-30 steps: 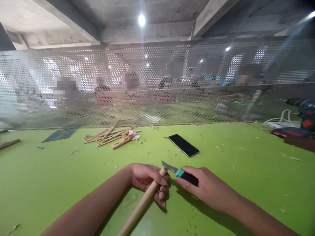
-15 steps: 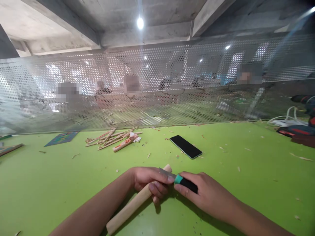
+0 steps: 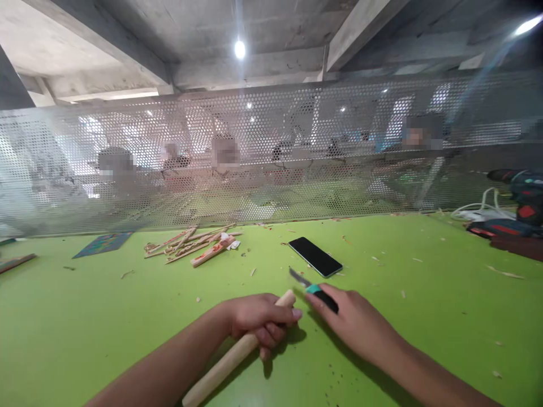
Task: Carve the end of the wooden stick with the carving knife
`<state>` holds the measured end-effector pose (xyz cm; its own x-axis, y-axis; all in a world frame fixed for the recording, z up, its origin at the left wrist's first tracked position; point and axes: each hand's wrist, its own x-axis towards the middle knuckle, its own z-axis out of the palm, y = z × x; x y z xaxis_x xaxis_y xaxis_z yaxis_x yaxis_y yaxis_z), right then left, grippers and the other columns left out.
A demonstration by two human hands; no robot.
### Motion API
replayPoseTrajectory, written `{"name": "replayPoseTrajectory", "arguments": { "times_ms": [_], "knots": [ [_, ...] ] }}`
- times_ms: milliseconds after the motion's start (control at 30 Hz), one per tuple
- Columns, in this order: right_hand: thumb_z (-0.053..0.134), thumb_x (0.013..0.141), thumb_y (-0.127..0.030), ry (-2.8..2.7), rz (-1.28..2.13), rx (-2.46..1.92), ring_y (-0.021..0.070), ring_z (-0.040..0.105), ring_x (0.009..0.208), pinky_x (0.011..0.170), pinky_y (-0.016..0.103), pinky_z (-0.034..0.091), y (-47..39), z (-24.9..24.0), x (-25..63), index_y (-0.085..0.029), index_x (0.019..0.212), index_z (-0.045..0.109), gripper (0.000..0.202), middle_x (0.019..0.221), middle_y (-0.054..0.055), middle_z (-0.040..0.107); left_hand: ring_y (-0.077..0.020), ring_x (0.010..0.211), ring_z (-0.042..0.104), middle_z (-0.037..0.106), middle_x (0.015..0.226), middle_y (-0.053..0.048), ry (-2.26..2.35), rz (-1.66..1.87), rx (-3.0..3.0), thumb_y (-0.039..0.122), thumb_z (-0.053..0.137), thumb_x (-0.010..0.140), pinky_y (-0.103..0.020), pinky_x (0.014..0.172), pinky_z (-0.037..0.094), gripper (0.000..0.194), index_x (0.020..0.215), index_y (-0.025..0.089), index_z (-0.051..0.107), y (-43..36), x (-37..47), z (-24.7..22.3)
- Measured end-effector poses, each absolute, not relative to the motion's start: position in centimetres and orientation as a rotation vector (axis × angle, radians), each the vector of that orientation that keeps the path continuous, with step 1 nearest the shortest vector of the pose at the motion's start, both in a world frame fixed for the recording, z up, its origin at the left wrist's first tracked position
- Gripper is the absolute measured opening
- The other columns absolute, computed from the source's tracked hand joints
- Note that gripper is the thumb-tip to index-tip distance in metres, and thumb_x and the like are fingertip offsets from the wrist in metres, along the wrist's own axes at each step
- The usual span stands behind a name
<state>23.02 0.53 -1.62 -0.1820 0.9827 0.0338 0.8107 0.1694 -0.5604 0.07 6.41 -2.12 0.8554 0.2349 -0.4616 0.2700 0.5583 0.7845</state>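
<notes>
A pale wooden stick (image 3: 227,366) lies slantwise in my left hand (image 3: 263,321), whose fingers wrap round it near its upper end. That end pokes out above the thumb, and the lower end reaches the bottom of the view. Just to the right, my right hand (image 3: 354,316) grips a knife (image 3: 326,298) with a black and green handle. Its blade points up and left, apart from the stick. Beyond the knife, a black phone (image 3: 315,256) rests on the green table (image 3: 139,322).
Thin carved sticks (image 3: 182,246) and a thicker red-marked piece (image 3: 212,252) lie at the back left, beside a patterned card (image 3: 103,244). A power drill (image 3: 524,198) and white cable (image 3: 487,203) are at the right. Behind stands a perforated screen (image 3: 254,186), with people beyond.
My right hand has lifted the knife blade off the stick, up and to the right. My left hand still holds the stick. The whole view has shifted slightly.
</notes>
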Motion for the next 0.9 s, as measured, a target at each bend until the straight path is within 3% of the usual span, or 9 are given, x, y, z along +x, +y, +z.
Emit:
{"name": "replayPoseTrajectory", "arguments": {
  "times_ms": [100,200,400,600,900],
  "knots": [
    [0.036,0.103,-0.060,-1.964,0.536,-1.759,0.0223,0.060,0.053,0.048,0.028,0.031,1.3,-1.2,24.1,-0.017,0.103,0.069,0.054,0.065,0.007,0.068,-0.0044,0.037,0.027,0.034,0.049,0.012,0.570,-0.010,1.029,0.058,0.078,0.081,-0.020,0.041,0.042,0.053,0.070,0.023,0.040,6.5,-0.1,-2.5],
    [0.041,0.102,-0.062,-2.024,0.651,-1.650,0.0183,0.055,0.052,0.047,0.026,0.029,1.0,-1.0,23.9,-0.019,0.097,0.069,0.052,0.066,0.004,0.067,-0.0032,0.036,0.022,0.030,0.049,0.013,0.542,-0.007,1.038,0.063,0.075,0.081,-0.020,0.043,0.046,0.058,0.067,0.023,0.036,6.8,-0.3,-2.5],
    [0.049,0.101,-0.058,-2.182,0.797,-1.415,0.0138,0.049,0.060,0.052,0.024,0.029,-0.5,-0.9,22.5,-0.020,0.087,0.066,0.044,0.070,-0.001,0.064,-0.0035,0.039,0.028,0.032,0.050,0.014,0.532,-0.037,1.082,0.057,0.084,0.074,-0.020,0.046,0.048,0.049,0.079,0.021,0.051,7.0,-0.3,-2.4],
    [0.052,0.100,-0.057,-2.240,0.741,-1.435,0.0146,0.050,0.059,0.052,0.025,0.027,-0.7,-0.8,22.2,-0.020,0.082,0.065,0.042,0.067,-0.001,0.065,-0.0031,0.039,0.029,0.032,0.051,0.013,0.564,-0.056,1.101,0.056,0.084,0.075,-0.024,0.051,0.051,0.049,0.076,0.021,0.050,6.7,-0.3,-2.0],
    [0.054,0.099,-0.055,-2.264,0.462,-1.574,0.0198,0.060,0.057,0.052,0.026,0.028,-0.9,-1.5,21.4,-0.022,0.087,0.068,0.037,0.069,0.003,0.071,-0.0026,0.042,0.024,0.035,0.050,0.013,0.673,0.012,1.099,0.062,0.087,0.066,-0.019,0.046,0.039,0.058,0.074,0.022,0.045,6.0,-0.1,-1.5]
  ]
}}
